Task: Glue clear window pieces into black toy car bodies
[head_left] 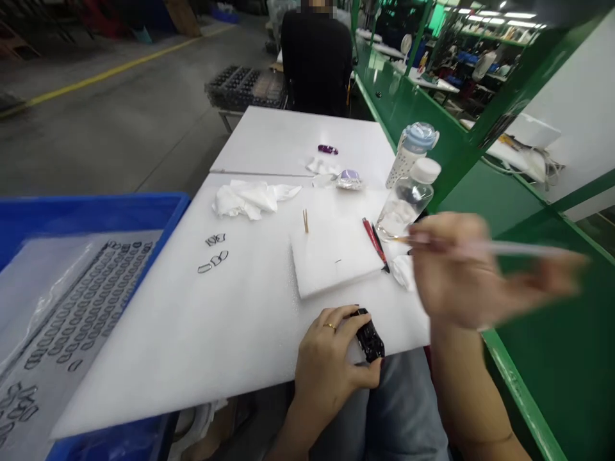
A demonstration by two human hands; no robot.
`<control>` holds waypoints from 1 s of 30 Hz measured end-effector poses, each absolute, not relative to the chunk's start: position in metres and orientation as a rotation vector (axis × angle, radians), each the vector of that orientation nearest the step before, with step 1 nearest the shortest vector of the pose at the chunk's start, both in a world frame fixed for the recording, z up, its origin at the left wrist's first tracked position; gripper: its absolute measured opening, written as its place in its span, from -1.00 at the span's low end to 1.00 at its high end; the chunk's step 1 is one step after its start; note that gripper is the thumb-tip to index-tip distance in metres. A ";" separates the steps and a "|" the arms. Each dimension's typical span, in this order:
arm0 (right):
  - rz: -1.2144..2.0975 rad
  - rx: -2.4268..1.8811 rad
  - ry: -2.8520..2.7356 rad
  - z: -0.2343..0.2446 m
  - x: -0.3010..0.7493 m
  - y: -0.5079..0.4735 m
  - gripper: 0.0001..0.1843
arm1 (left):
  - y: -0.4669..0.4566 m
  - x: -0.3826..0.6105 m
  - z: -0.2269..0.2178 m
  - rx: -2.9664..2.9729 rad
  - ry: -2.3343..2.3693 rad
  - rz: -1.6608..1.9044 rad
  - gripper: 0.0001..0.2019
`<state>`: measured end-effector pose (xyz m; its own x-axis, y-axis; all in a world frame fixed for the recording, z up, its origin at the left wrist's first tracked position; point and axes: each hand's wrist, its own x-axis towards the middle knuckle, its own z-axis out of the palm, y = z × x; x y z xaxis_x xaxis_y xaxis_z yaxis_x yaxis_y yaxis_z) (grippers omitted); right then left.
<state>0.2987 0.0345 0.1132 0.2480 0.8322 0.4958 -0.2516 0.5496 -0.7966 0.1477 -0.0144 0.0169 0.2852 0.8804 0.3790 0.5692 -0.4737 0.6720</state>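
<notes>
Black object (369, 336) sits clasped in the left hand (327, 358) (right hand (461, 269) raised, blurred).

A: What's the black piece (369, 336) made of?
B: I can't tell if it's plastic or metal, but it's glossy, with bright highlights.
A: And the white sheet (158, 358) beneath it?
B: Matt foam, fairly smooth, like the square foam pad (336, 256) lying on it.
A: The crumpled wipe (247, 198)?
B: Soft, creased, matt cloth or paper.
A: The bottle (408, 208)?
B: Clear, shiny plastic. The crate (96, 208) is blue plastic, and the green frame (523, 410) has a smooth painted finish.
A: The thin stick (500, 248)?
B: Too blurred to tell.
</notes>
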 end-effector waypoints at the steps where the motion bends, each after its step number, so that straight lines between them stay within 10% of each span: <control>1: 0.896 -0.720 -1.113 0.104 0.296 0.046 -0.42 | -0.015 0.147 0.015 2.196 1.291 1.041 -0.53; 4: 1.074 -0.992 -1.265 0.078 0.300 0.063 -0.47 | -0.016 0.143 0.008 2.343 1.256 1.082 -0.52; 16: 0.062 -2.063 -1.549 0.045 0.399 0.025 -0.70 | -0.007 0.132 -0.010 2.448 1.175 1.188 -0.44; 22: 0.763 -1.425 -1.426 0.073 0.387 0.019 -0.75 | 0.001 0.124 0.019 1.952 1.054 1.136 -0.73; 30: 1.340 -0.908 -1.367 0.132 0.363 0.015 -0.73 | 0.021 0.163 0.119 1.422 0.672 0.758 -0.64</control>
